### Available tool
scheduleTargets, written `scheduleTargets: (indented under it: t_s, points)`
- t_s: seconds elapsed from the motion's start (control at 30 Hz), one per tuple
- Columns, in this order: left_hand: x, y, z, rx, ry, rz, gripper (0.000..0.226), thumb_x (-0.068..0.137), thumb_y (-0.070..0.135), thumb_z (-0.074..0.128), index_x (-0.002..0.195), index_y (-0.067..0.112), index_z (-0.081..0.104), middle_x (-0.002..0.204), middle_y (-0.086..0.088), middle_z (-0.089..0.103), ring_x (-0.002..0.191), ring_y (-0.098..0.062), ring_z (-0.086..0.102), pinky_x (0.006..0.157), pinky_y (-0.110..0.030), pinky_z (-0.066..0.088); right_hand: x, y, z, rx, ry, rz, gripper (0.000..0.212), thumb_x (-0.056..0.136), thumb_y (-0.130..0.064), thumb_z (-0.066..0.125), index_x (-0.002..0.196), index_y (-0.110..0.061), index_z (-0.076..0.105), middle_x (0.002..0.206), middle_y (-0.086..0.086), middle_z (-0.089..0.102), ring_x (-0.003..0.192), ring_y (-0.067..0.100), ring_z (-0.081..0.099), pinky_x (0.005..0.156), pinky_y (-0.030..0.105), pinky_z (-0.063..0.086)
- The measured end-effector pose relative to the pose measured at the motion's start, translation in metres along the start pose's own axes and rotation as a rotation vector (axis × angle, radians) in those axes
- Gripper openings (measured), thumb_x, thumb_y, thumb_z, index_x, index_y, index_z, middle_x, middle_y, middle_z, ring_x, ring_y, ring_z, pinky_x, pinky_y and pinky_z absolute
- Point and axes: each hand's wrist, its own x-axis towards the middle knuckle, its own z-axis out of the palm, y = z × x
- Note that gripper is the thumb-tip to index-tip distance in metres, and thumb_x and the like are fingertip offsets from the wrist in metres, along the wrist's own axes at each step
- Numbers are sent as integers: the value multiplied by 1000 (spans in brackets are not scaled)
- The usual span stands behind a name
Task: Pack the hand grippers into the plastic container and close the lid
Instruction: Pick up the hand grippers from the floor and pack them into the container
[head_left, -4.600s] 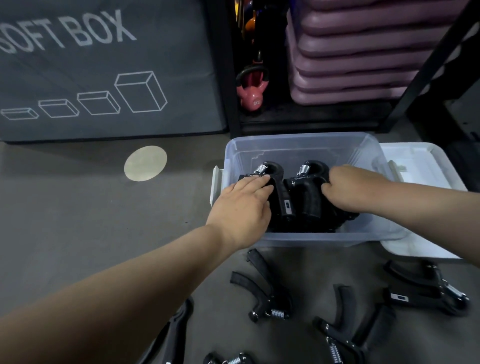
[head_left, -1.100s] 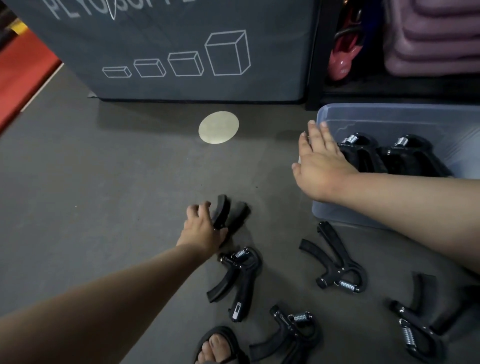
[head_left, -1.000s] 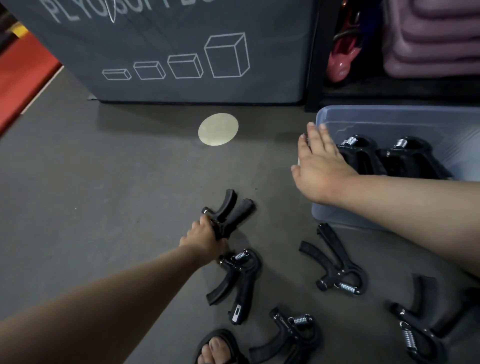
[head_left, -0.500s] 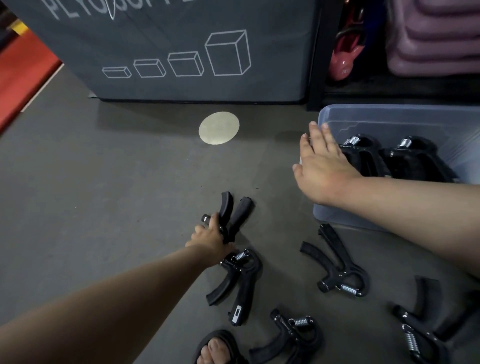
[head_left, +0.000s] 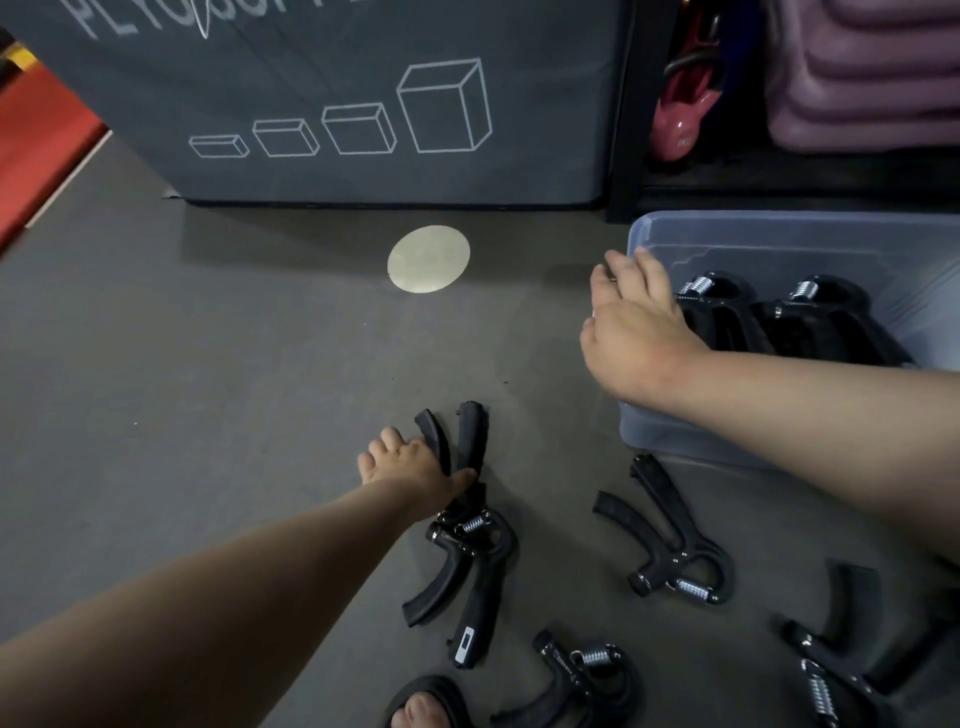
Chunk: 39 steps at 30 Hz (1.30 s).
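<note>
My left hand (head_left: 410, 465) is closed around a black hand gripper (head_left: 467, 431) on the grey floor, its two handles pointing away from me. My right hand (head_left: 636, 325) rests flat with fingers apart on the left rim of the clear plastic container (head_left: 753, 228) at the right. Two hand grippers (head_left: 810, 322) stand inside the container, springs up. Several more grippers lie loose on the floor: one just behind my left hand (head_left: 467, 577), one by the container's near wall (head_left: 670, 551), one near my foot (head_left: 576, 675), one at the lower right (head_left: 836, 670). No lid shows.
A dark soft plyo box (head_left: 363, 93) stands behind the floor area. A pale round floor marker (head_left: 428, 258) lies before it. A pink kettlebell (head_left: 680, 124) and stacked purple steps (head_left: 862, 73) sit on a rack behind the container. My sandalled foot (head_left: 426, 704) is at the bottom edge.
My left hand took hold of the gripper on the floor and turned it so its handles point away from me. My right hand stayed on the container's left rim.
</note>
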Motion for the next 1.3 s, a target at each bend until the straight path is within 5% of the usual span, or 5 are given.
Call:
scheduleTargets:
  t_s: [0.33,0.77,0.9,1.1,1.3]
  points:
    - [7,-16,-14,520,286,656,81,96,22,45,155,31,-9,164,-3,-4,150,-30,1,120,-45,7,-1,2,6,-76,31,-3,63,98,-23,29,156,-6,8,162,1,-5,148,26,-16,122,41,3]
    - [25,5,-46,1132,318,851,61,98,31,38,154,28,13,161,-12,11,149,-39,2,115,-54,-15,-2,2,6,-157,35,-19,64,97,-25,29,155,-5,9,162,4,0,148,30,-12,121,46,-2]
    - [34,-9,-65,828,330,741,83,73,56,68,140,18,35,131,-4,52,125,-28,49,120,-45,17,-2,2,6,-128,33,-18,65,97,-23,30,155,-5,8,162,3,-1,148,29,-13,121,44,-2]
    - [15,17,-91,-544,103,251,39,72,46,74,82,12,59,69,0,68,65,-21,65,57,-30,53,-1,3,3,-62,15,-21,65,97,-21,31,156,-6,9,162,0,-2,148,26,-15,120,41,0]
    - [-19,52,-102,-1441,-540,307,43,93,45,45,110,7,56,97,-14,70,78,-30,65,76,-40,55,-6,8,-5,-19,-29,-69,63,99,-24,29,157,-10,9,164,-3,-3,149,21,-18,121,37,-4]
